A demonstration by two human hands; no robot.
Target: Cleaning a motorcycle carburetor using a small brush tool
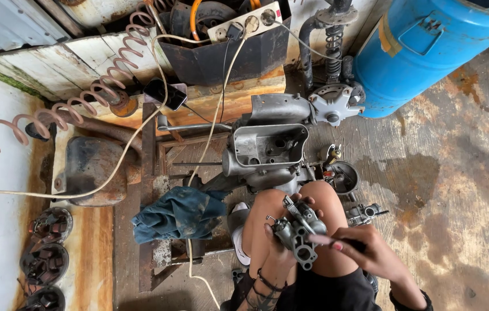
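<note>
a small grey metal carburetor (296, 227) sits over the person's bare knees, held up in front of the lap. the left hand (276, 239) is clamped around its left side from below, fingers wrapped on the body, a dark bracelet on the wrist. the right hand (365, 250) comes in from the right with its fingers pinched together on a thin brush (328, 242), whose blurred pale tip lies against the carburetor's lower right face.

just beyond the knees stands a big grey engine casing (267, 147) with an open rectangular hollow on top. to its right, on the stained concrete floor (457, 190), lie a round metal cup (342, 175) and another small metal part (365, 213), near the right knee. a crumpled blue rag (178, 213) lies on a rusty frame to the left of the legs. farther off, a blue drum (429, 46) stands at upper right, a coiled pinkish hose (83, 98) runs across the upper left, and a white power strip (244, 20) rests on a dark bin at the top.
</note>
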